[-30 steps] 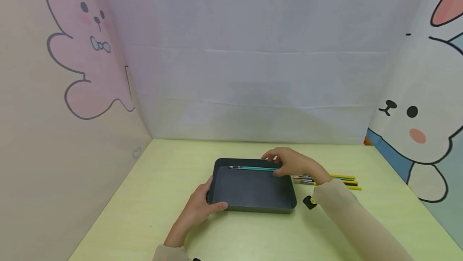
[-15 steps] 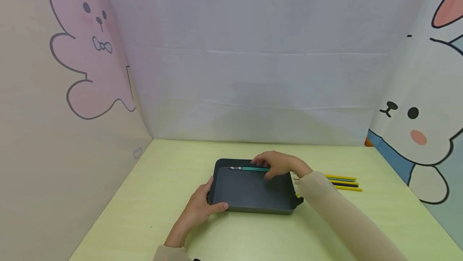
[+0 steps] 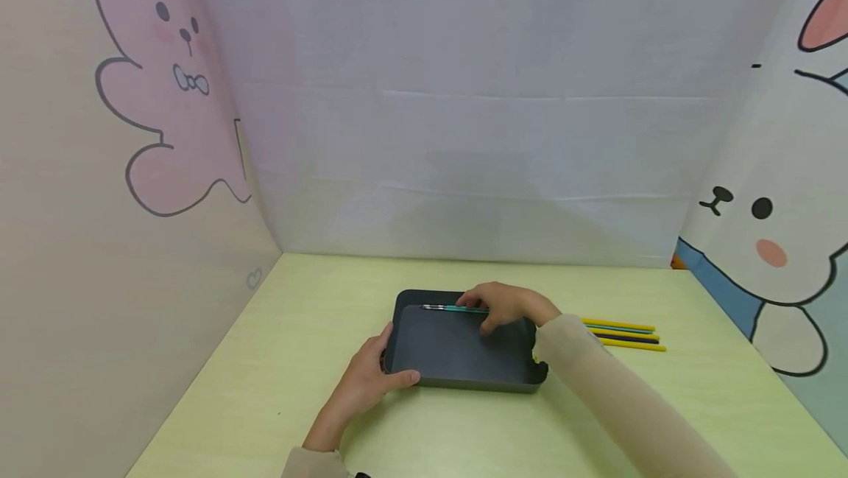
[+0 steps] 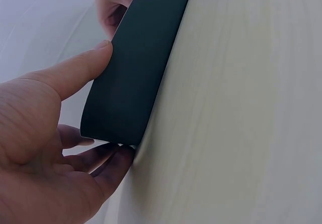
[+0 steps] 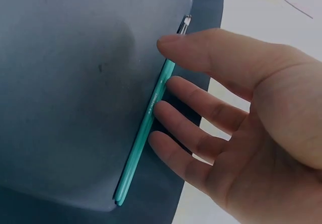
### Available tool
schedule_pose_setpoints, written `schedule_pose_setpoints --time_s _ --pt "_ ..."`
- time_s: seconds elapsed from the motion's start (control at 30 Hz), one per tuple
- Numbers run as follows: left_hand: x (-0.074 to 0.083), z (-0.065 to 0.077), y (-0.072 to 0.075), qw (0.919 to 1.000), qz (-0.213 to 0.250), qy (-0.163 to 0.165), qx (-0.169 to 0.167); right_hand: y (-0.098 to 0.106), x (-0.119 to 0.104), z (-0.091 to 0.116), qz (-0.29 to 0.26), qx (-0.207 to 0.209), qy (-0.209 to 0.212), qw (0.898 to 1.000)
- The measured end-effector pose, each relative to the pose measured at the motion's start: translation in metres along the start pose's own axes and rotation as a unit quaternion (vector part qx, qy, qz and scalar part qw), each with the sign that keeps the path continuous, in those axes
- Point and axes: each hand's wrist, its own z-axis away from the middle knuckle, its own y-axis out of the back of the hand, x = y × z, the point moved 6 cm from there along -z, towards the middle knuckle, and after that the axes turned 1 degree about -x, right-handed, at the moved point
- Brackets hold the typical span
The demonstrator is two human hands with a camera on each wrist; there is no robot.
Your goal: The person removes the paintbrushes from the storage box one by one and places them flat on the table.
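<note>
A dark grey rectangular tray (image 3: 457,349) stands on the table in the head view. Along its far inner side lie teal paintbrushes (image 5: 141,128), apparently two pressed close together. My left hand (image 3: 366,369) grips the tray's near left corner; in the left wrist view its thumb is against the tray's dark side wall (image 4: 133,58) and its fingers curl beneath the edge. Above the far right part of the tray is my right hand (image 3: 501,306). In the right wrist view its loosely bent fingertips (image 5: 173,85) reach the brush handles, while the thumb stays apart, over the upper end.
Several more paintbrushes with yellow, teal and dark handles (image 3: 629,334) lie to the right of the tray, partly hidden by the right sleeve (image 3: 596,367). A pale yellow table (image 3: 318,286) meets a white cloth backdrop (image 3: 464,132). Printed side panels stand left and right.
My right hand has moved left and slightly nearer along the brushes, its sleeve now covering part of the loose ones. The left hand keeps its place on the tray.
</note>
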Motion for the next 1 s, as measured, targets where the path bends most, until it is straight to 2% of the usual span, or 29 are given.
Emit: schedule_pose_setpoints --time_s 0.17,0.37,0.47,0.73,1.0 --pt "-0.001 -0.001 0.0 1.0 -0.001 -0.002 -0.001 -0.003 0.003 -0.001 0.006 -0.002 -0.01 1.0" --pt "-0.003 -0.003 -0.001 1.0 -0.008 0.001 -0.002 -0.006 0.004 -0.001 -0.007 -0.02 -0.049 0.999" --pt "-0.003 -0.003 -0.001 1.0 -0.007 0.0 -0.002 -0.009 0.004 0.0 0.008 -0.027 -0.056 0.998" --pt "-0.003 -0.002 -0.001 1.0 -0.009 0.0 -0.001 -0.012 0.002 -0.001 0.024 -0.029 -0.049 0.998" --pt "-0.003 -0.002 0.0 0.9999 -0.01 0.001 0.004 -0.01 -0.001 -0.001 0.023 -0.035 -0.018 0.999"
